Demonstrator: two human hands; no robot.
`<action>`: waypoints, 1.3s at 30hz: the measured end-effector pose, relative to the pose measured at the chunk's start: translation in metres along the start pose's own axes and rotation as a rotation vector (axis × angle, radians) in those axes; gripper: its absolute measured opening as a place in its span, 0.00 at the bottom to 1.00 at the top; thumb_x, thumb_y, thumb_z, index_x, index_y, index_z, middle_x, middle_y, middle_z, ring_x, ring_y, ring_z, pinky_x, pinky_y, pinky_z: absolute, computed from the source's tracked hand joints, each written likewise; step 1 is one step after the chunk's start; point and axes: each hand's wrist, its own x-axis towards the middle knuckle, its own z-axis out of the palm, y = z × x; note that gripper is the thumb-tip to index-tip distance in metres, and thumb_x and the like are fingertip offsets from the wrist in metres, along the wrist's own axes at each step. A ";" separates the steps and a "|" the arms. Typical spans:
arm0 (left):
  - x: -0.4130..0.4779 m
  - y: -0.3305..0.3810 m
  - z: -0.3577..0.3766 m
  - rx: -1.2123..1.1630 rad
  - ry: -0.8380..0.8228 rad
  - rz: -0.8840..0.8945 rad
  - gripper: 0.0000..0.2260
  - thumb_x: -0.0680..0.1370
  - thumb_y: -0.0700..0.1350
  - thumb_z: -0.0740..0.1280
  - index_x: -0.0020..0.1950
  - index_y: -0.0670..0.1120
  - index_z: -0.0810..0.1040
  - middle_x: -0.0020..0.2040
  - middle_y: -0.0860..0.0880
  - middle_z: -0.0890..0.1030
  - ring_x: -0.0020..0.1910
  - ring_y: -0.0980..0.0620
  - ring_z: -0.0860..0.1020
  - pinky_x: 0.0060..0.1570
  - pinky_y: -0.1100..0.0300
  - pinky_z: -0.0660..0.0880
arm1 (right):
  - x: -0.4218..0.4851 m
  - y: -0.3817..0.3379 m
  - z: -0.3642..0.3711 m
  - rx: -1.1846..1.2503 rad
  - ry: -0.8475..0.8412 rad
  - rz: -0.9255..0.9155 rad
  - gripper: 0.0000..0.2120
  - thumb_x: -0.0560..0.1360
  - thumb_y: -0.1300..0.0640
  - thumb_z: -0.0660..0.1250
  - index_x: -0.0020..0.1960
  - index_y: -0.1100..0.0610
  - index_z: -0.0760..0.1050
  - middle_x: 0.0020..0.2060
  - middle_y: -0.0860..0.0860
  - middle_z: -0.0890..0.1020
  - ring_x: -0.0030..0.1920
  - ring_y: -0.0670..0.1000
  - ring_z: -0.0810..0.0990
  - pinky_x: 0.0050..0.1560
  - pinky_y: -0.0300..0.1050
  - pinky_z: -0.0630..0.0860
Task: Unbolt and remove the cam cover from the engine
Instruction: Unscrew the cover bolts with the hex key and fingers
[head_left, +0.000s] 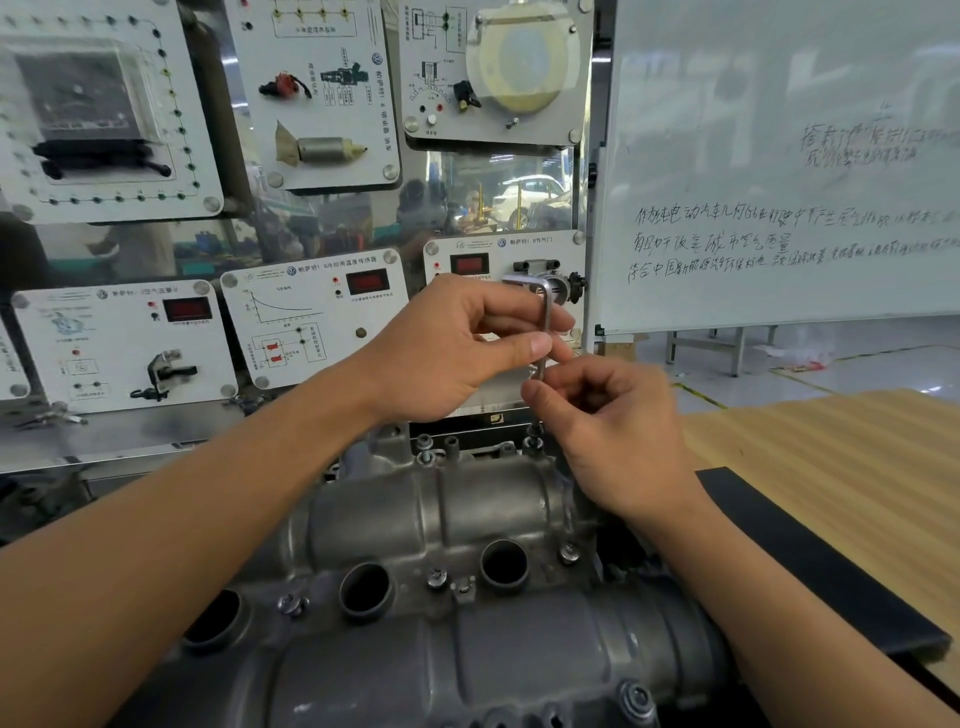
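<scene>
The grey cast cam cover (415, 519) lies across the lower middle, with three round plug holes and several bolts along its edges. An L-shaped hex key (544, 332) stands upright over a bolt (532, 441) at the cover's far edge. My left hand (457, 348) pinches the key's upper part between thumb and fingers. My right hand (608, 431) pinches the lower shaft just above the bolt. Another raised bolt (425, 448) stands to the left of it.
White training panels (311, 322) with sensors and displays stand right behind the engine. A whiteboard (779, 182) fills the right background. A wooden tabletop (831, 457) with a black mat (810, 551) lies to the right of the engine.
</scene>
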 end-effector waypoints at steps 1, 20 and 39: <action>0.000 -0.001 0.000 0.000 0.015 -0.002 0.08 0.78 0.37 0.70 0.55 0.48 0.82 0.48 0.50 0.87 0.53 0.56 0.84 0.61 0.57 0.78 | 0.000 0.000 0.000 0.000 -0.004 -0.005 0.08 0.74 0.64 0.73 0.37 0.60 0.80 0.26 0.52 0.77 0.27 0.43 0.72 0.30 0.32 0.70; 0.005 -0.010 0.012 0.033 0.214 0.091 0.10 0.71 0.40 0.78 0.38 0.49 0.78 0.34 0.56 0.82 0.35 0.58 0.80 0.39 0.66 0.77 | 0.001 0.000 0.000 0.013 0.043 0.029 0.07 0.71 0.62 0.77 0.36 0.56 0.81 0.27 0.52 0.80 0.27 0.43 0.75 0.30 0.33 0.72; 0.002 -0.006 0.005 -0.019 0.081 0.020 0.07 0.78 0.39 0.71 0.52 0.50 0.83 0.45 0.51 0.87 0.50 0.55 0.85 0.59 0.54 0.79 | 0.000 0.002 -0.001 -0.021 -0.019 -0.038 0.08 0.75 0.64 0.72 0.37 0.60 0.80 0.29 0.57 0.79 0.29 0.44 0.73 0.32 0.34 0.72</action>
